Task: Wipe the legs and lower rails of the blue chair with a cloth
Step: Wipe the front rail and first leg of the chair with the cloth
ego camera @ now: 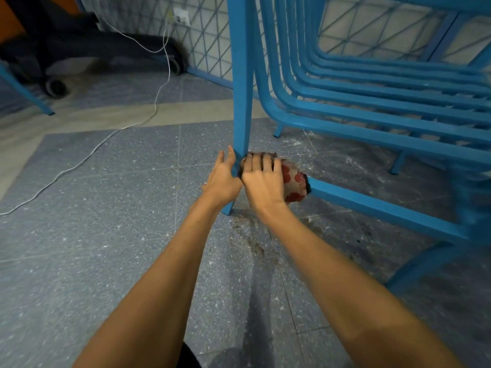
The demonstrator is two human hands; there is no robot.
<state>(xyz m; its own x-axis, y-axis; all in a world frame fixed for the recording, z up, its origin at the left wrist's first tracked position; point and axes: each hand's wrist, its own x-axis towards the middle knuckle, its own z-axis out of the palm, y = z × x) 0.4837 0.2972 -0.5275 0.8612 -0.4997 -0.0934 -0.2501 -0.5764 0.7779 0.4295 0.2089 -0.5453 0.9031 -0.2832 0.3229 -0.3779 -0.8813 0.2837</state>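
Speckled grey floor (106, 261), white cable (87, 155) trailing across it from wall socket (182, 15), black wheeled base (79, 46) far left, dark stain (255, 243) mid-floor

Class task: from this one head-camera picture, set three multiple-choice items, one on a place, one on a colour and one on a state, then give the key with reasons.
1. Where is the red-spotted cloth? A. on a table; B. on the lower rail of the blue metal chair, beside its upright leg; C. over the seat.
2. What colour is the thin cable on the speckled grey floor? A. white; B. black; C. red.
3. What is the left hand doing? A. hanging free; B. gripping the upright leg; C. holding the cloth.
Key: 1 B, the right hand holds it there; 2 A, it shows white against the tiles; 3 B, its fingers wrap the leg.
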